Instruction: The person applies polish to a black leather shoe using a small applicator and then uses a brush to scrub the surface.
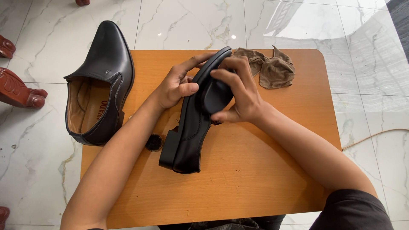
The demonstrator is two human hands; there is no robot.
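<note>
A black leather dress shoe (pixel 189 132) lies on its side on the small orange wooden table (pixel 255 170), sole turned left, heel toward me. My left hand (pixel 177 85) grips its sole edge near the toe. My right hand (pixel 238 91) wraps over the toe cap, fingers and thumb pressed on the leather. Whether it also holds a cloth I cannot tell. A second black shoe (pixel 100 83) stands upright at the table's left edge, partly overhanging it, tan lining showing.
A crumpled brown stocking cloth (pixel 270 66) lies at the table's far right. A small dark brush or dauber (pixel 154 142) sits beside the held shoe's heel. White marbled floor tiles surround the table. Carved reddish wooden furniture legs (pixel 19 89) stand at left. A thin cord (pixel 375 135) runs right.
</note>
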